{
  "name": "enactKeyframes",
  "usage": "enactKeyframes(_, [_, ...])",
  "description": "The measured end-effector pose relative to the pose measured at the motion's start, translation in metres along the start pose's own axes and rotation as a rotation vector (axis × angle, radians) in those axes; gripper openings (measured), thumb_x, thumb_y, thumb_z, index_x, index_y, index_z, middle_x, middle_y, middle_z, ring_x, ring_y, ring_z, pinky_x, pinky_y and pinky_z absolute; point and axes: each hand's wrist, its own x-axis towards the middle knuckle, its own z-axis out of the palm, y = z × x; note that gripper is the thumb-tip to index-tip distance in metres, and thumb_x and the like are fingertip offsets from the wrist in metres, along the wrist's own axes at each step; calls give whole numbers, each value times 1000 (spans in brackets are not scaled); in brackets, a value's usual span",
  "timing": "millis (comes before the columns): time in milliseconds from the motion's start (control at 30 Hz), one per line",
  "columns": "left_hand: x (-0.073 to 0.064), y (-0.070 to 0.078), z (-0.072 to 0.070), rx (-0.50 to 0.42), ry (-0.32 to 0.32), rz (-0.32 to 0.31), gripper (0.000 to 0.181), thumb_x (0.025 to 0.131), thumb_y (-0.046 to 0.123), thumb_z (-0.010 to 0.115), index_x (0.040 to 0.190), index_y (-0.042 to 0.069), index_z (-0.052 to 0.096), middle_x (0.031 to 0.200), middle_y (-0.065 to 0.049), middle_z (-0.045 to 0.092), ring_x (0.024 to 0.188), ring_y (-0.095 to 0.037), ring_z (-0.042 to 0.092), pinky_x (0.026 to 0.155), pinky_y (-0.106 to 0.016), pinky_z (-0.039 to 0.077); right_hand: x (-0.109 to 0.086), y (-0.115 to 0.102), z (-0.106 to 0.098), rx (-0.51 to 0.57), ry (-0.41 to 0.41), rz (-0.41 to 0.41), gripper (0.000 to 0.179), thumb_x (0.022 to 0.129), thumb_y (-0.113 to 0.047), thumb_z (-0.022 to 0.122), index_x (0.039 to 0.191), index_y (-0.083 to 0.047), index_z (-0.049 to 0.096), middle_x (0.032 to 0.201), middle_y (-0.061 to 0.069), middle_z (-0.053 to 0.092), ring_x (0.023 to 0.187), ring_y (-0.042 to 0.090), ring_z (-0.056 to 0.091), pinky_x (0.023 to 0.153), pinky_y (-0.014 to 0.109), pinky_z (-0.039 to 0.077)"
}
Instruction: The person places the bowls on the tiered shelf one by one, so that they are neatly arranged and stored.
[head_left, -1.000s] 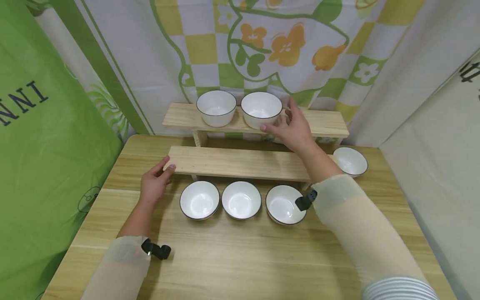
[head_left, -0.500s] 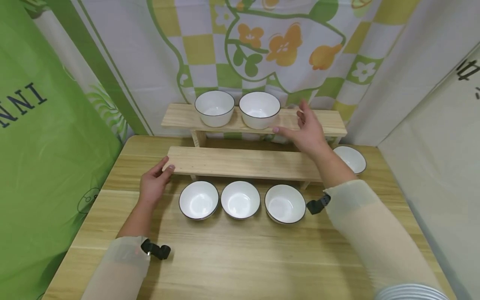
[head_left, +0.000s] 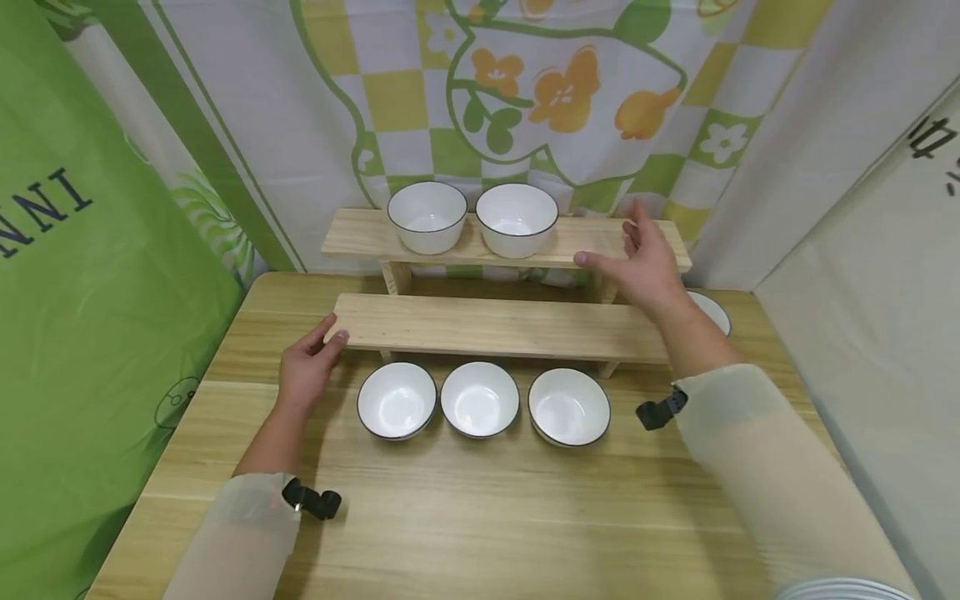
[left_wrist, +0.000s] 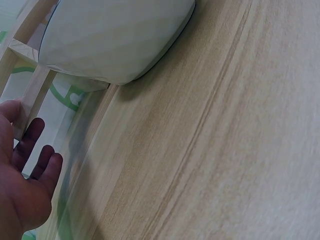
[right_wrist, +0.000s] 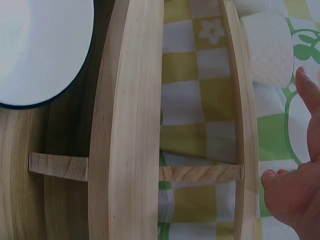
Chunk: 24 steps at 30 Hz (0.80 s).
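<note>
My left hand (head_left: 306,371) pinches the left end of the lower wooden shelf (head_left: 480,325); in the left wrist view its thumb and index finger are at the board's end, other fingers loosely bent. Over the right part of the upper wooden shelf (head_left: 600,233), my right hand (head_left: 637,262) is held with thumb and fingers spread and nothing between them. Left of it on that shelf stand two white, dark-rimmed bowls, a left bowl (head_left: 427,218) and a right bowl (head_left: 517,221). The right wrist view shows the right hand (right_wrist: 295,190) apart from the nearer bowl (right_wrist: 267,47).
Before the lower shelf, a left bowl (head_left: 397,400), a middle bowl (head_left: 480,400) and a right bowl (head_left: 570,408) stand in a row on the wooden table (head_left: 480,517). Another bowl (head_left: 712,310), partly behind the right forearm, sits at the right. A patterned curtain (head_left: 525,100) hangs behind.
My right hand has let go of the right bowl on the upper shelf and moved right, away from it. The left hand stays at the lower shelf's end.
</note>
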Motion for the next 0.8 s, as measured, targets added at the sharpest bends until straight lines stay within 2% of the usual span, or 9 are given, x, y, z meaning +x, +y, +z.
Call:
enactKeyframes(133, [1,-1,-1,8,-2,3,58,95,38,78,147,18,60,155,3,52,134,-15,55,96,-14,50,0,6,-6,11,7,-2,129,83,-41,90,167,-20,-6,174,6,5,158,23,16,126,32,21])
enactKeyframes(367, [-18,34,0,35,-30,-37,54,99,25,73,148,11,56,157,-2,48,140,-21,49,99,-15,48,0,17,-18,31,27,1,126,85,-39,88,167,-20,-6,175,3,2,158,22,14,126,32,19])
enactKeyframes(800, [-20,36,1,49,-39,-27,55,100,28,73,149,10,56,157,-3,47,142,-21,47,101,-15,47,-7,30,-43,-25,69,48,125,85,-51,84,167,-24,-5,174,-2,2,158,21,12,127,35,19])
